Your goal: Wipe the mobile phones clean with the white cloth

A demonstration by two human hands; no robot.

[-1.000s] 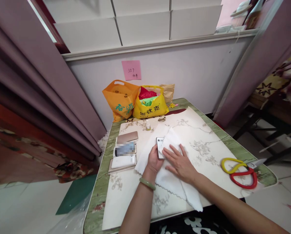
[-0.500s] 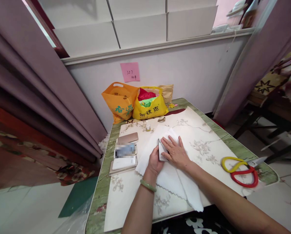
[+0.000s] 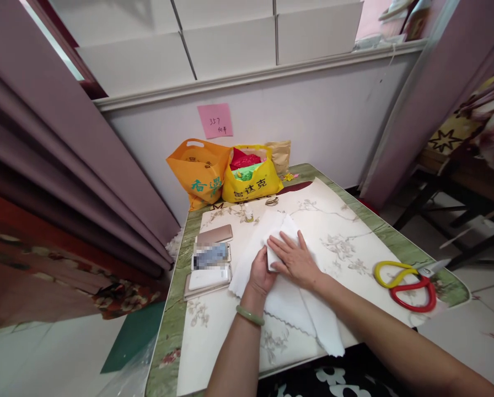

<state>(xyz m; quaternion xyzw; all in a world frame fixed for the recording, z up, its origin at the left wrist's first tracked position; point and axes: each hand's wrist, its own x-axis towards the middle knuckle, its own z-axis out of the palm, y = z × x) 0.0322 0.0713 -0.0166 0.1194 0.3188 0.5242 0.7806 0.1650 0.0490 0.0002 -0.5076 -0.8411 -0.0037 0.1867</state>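
On the table, my left hand [image 3: 263, 271] grips a white phone [image 3: 273, 259] by its left edge, fingers wrapped round it. Fingers spread, my right hand [image 3: 295, 260] lies flat over the phone's upper face and hides much of it. A white cloth [image 3: 286, 306] with a wavy edge is spread under both hands, partly folded at its lower right. To the left are several more phones: a rose-gold one [image 3: 215, 233], one blurred out [image 3: 210, 256], and a white one [image 3: 209, 278] resting on a gold one [image 3: 189, 294].
Large scissors [image 3: 412, 284] with yellow and red handles lie at the right. A small bottle [image 3: 249, 216] and some thin tan loops [image 3: 272, 202] sit beyond the cloth. Orange [image 3: 199, 173] and yellow [image 3: 253, 184] bags stand against the wall.
The phone has tilted, so its dark side edge shows less and its white face more. My right hand has slid slightly left across it. The camera view has shifted a little.
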